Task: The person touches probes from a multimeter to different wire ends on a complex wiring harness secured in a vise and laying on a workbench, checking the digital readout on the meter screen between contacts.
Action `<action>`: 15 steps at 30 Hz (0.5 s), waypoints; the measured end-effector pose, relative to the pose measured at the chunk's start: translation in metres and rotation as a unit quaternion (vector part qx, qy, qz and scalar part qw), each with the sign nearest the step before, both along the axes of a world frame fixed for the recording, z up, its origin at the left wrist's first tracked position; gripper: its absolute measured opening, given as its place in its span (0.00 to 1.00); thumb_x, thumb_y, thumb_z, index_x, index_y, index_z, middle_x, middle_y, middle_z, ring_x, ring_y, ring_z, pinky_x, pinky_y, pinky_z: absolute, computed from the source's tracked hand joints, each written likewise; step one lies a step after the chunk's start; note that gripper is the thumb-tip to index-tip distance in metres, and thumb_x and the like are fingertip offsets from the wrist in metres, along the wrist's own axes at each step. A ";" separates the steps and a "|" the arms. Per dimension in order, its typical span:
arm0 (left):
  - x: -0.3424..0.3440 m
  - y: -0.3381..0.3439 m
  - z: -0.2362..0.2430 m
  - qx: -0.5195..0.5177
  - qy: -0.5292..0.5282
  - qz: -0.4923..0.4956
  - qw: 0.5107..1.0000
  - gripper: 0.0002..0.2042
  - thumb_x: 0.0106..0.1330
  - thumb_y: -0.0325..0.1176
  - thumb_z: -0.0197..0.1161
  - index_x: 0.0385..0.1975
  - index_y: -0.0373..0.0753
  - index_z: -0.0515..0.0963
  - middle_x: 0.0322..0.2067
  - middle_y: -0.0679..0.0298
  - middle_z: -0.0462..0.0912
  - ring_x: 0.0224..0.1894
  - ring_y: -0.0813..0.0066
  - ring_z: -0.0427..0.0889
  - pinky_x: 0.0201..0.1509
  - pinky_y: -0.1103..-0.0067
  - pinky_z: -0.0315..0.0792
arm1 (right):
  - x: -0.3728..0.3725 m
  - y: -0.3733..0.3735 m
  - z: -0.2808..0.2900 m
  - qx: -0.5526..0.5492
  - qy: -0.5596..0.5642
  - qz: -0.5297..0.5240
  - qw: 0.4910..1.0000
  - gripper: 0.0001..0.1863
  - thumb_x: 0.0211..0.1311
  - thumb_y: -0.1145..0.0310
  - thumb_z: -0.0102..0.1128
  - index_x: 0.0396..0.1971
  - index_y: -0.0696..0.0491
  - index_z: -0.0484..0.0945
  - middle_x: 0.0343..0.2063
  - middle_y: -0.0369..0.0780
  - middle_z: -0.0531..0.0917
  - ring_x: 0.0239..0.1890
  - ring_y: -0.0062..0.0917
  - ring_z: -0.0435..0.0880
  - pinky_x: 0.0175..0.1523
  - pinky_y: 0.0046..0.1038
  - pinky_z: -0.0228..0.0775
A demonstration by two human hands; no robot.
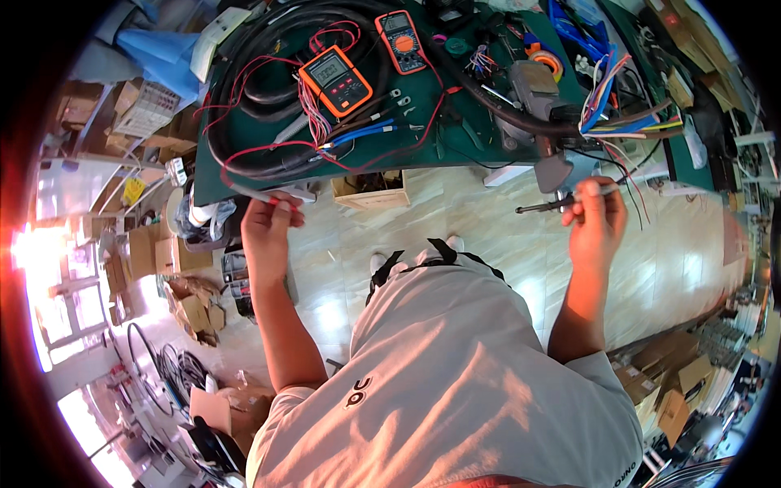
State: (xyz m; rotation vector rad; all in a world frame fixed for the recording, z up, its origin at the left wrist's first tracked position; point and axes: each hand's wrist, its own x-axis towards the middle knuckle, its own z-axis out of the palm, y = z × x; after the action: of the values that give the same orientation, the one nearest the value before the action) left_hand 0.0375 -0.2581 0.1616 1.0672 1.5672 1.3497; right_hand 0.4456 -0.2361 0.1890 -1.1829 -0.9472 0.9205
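My left hand (268, 224) is closed on a red-tipped test probe (264, 196) at the near left edge of the green workbench (423, 134); its red lead runs up toward an orange multimeter (335, 80). My right hand (596, 221) is held off the bench's near right edge and grips a slim dark probe (547, 206) that points left, with thin wires trailing from it. A second orange multimeter (402, 41) lies further back.
Thick black cable loops (244, 89) cover the bench's left part. Coloured wire bundles (606, 85), a grey block (533, 81) and small tools lie to the right. A wooden box (370, 189) sits under the bench. Cardboard boxes (183, 301) crowd the floor at left.
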 end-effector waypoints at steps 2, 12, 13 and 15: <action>-0.002 0.005 -0.019 0.024 0.059 0.037 0.997 0.06 0.67 0.25 0.54 0.39 0.31 0.75 0.30 0.63 0.80 0.30 0.82 0.76 0.37 0.82 0.72 | 0.015 0.000 0.005 -0.022 -0.017 -0.037 0.999 0.11 0.63 0.64 0.59 0.30 0.58 0.74 0.24 0.36 0.75 0.20 0.15 0.69 0.23 0.21 0.66; 0.022 0.066 -0.107 0.033 0.046 0.113 0.992 0.08 0.70 0.28 0.53 0.45 0.32 0.71 0.38 0.62 0.81 0.39 0.79 0.79 0.44 0.82 0.74 | 0.049 -0.003 -0.012 -0.052 -0.120 0.012 0.991 0.12 0.64 0.63 0.58 0.31 0.58 0.75 0.23 0.35 0.76 0.17 0.15 0.70 0.22 0.19 0.63; 0.016 0.078 -0.118 0.060 0.061 0.114 0.990 0.08 0.70 0.28 0.53 0.44 0.33 0.71 0.37 0.62 0.81 0.37 0.79 0.78 0.42 0.82 0.73 | 0.049 -0.003 -0.011 -0.047 -0.125 0.009 0.991 0.12 0.64 0.63 0.58 0.30 0.58 0.75 0.22 0.35 0.76 0.17 0.15 0.70 0.22 0.18 0.62; 0.010 0.101 -0.140 0.117 0.024 0.113 0.986 0.06 0.69 0.27 0.54 0.42 0.34 0.71 0.36 0.63 0.81 0.36 0.81 0.77 0.41 0.82 0.71 | 0.047 -0.004 -0.007 -0.041 -0.133 -0.008 0.990 0.12 0.64 0.64 0.58 0.30 0.59 0.75 0.20 0.35 0.75 0.16 0.15 0.70 0.22 0.17 0.60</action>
State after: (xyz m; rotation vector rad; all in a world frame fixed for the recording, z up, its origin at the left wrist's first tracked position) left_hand 0.0472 -0.1573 0.0214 1.0935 1.6319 1.7071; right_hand 0.4930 -0.2397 0.1817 -1.4047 -1.1196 0.8073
